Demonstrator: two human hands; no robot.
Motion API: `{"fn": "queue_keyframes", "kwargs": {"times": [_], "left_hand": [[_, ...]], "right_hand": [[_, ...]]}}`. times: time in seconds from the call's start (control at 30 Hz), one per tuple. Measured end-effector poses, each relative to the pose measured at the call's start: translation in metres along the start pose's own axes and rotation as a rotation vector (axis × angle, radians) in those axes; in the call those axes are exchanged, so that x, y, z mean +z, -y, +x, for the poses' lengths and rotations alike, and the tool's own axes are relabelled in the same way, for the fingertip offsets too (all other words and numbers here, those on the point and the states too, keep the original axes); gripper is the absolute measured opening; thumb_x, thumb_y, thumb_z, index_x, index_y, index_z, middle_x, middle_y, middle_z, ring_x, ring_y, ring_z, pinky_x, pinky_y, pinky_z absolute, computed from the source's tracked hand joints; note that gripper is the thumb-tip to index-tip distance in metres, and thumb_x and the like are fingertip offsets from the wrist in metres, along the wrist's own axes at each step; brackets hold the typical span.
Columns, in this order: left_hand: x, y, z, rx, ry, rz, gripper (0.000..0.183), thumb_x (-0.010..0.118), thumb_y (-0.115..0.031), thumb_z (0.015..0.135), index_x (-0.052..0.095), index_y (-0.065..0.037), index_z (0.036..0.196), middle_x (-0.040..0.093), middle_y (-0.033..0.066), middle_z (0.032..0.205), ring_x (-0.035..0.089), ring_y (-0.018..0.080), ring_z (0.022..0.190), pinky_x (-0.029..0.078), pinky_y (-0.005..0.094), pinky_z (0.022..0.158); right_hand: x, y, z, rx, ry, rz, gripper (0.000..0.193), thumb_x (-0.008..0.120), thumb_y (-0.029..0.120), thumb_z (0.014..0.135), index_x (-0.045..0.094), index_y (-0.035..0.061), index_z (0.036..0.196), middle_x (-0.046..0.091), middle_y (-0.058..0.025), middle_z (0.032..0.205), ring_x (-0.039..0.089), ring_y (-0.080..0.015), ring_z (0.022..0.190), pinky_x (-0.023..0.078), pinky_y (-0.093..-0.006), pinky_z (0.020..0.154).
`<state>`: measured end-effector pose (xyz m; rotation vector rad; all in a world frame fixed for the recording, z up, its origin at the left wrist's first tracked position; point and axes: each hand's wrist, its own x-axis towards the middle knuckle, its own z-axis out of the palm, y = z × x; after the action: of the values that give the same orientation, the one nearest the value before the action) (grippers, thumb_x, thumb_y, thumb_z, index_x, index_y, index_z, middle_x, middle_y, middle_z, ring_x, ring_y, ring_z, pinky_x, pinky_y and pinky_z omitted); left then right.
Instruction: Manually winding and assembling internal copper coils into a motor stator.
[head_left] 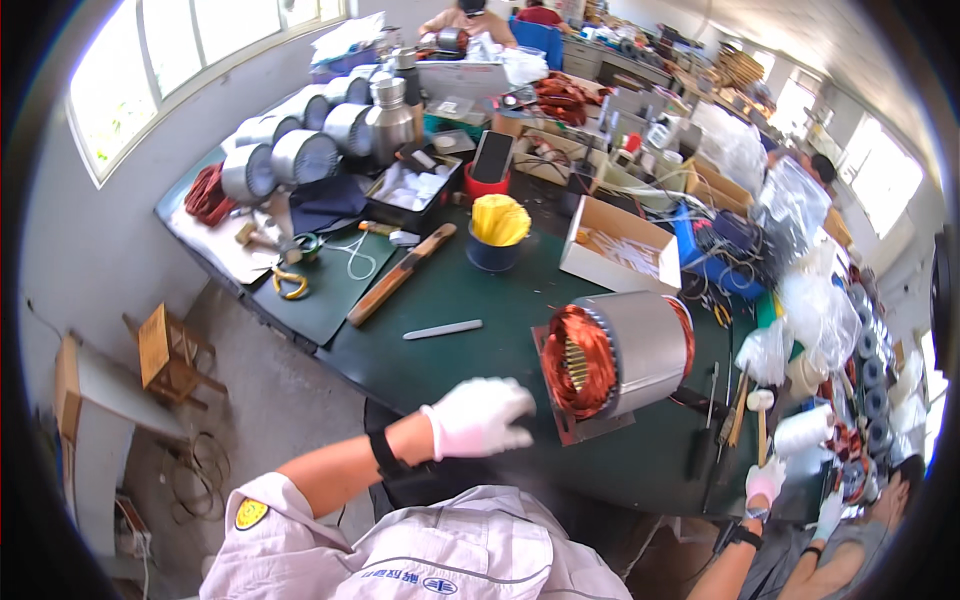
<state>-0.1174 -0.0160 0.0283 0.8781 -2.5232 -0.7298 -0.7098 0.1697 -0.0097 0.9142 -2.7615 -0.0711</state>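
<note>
My left hand (pixel 480 418), in a white glove, is held over the near edge of the green table with its fingers apart and nothing in them. To its right a motor stator (pixel 650 350) lies on its side, a grey metal cylinder with red-brown copper windings (pixel 580 362) bulging from its ends. A flat plate (pixel 597 430) shows under its near end. At the lower right my right hand (pixel 765 483), also gloved, is closed at the lower end of the wooden handle of a small white-headed mallet (pixel 761 401). The fingers there are small and partly hidden.
A white marker pen (pixel 442 330), a wooden bar (pixel 402 275), a pot of yellow strips (pixel 498 235) and an open carton (pixel 620 246) lie beyond my left hand. Metal cylinders (pixel 305 157) line the far left. A co-worker's gloved hand (pixel 830 515) is beside my right arm.
</note>
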Motion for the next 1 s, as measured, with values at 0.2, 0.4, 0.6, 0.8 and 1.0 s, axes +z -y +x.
{"fn": "queue_keyframes", "kwargs": {"times": [0.2, 0.4, 0.6, 0.8, 1.0], "left_hand": [[-0.097, 0.123, -0.038, -0.572, -0.484, 0.612, 0.034, 0.079, -0.025, 0.081, 0.067, 0.0, 0.101, 0.068, 0.022, 0.096, 0.067, 0.0407, 0.095, 0.055, 0.0492, 0.086], [-0.101, 0.167, -0.064, -0.685, -0.32, 0.502, 0.032, 0.072, -0.028, 0.09, 0.066, -0.001, 0.105, 0.069, 0.0214, 0.102, 0.069, 0.0406, 0.098, 0.056, 0.0482, 0.088], [-0.083, 0.06, -0.123, -0.403, -0.384, 0.101, 0.032, 0.072, -0.008, 0.085, 0.058, -0.005, 0.114, 0.067, 0.021, 0.092, 0.069, 0.0431, 0.084, 0.056, 0.0474, 0.075], [-0.071, 0.041, -0.097, -0.259, 0.031, 0.103, 0.033, 0.074, -0.029, 0.094, 0.06, -0.006, 0.113, 0.069, 0.0152, 0.089, 0.07, 0.0363, 0.08, 0.056, 0.0438, 0.071], [-0.062, 0.044, -0.091, -0.247, 0.106, 0.165, 0.037, 0.07, -0.037, 0.098, 0.056, -0.005, 0.106, 0.068, 0.0164, 0.081, 0.07, 0.038, 0.075, 0.056, 0.0462, 0.067]], "right_hand": [[0.033, -0.034, -0.008, -0.045, -0.143, 0.189, 0.041, 0.06, 0.018, 0.095, 0.056, -0.0095, 0.125, 0.068, -0.0322, 0.112, 0.068, -0.0451, 0.106, 0.051, -0.0534, 0.094], [-0.068, 0.074, -0.076, 0.03, 0.18, 1.244, 0.015, 0.063, 0.024, 0.102, 0.055, 0.0112, 0.104, 0.046, 0.0043, 0.066, 0.049, -0.0075, 0.046, 0.041, -0.0252, 0.039], [-0.136, 0.131, -0.188, -0.094, 0.253, 1.368, 0.006, 0.054, 0.009, 0.103, 0.053, 0.0036, 0.104, 0.049, -0.0009, 0.066, 0.048, -0.0102, 0.043, 0.044, -0.0262, 0.042], [-0.261, 0.186, -0.178, -0.32, -0.281, 1.418, 0.009, 0.055, 0.009, 0.1, 0.059, 0.0011, 0.102, 0.056, -0.0036, 0.068, 0.049, -0.0108, 0.044, 0.044, -0.0268, 0.042], [-0.185, 0.177, -0.243, -0.921, 0.558, 1.215, 0.026, 0.066, 0.029, 0.102, 0.062, 0.0029, 0.101, 0.067, -0.0183, 0.081, 0.068, -0.0378, 0.067, 0.055, -0.0469, 0.062]]}}
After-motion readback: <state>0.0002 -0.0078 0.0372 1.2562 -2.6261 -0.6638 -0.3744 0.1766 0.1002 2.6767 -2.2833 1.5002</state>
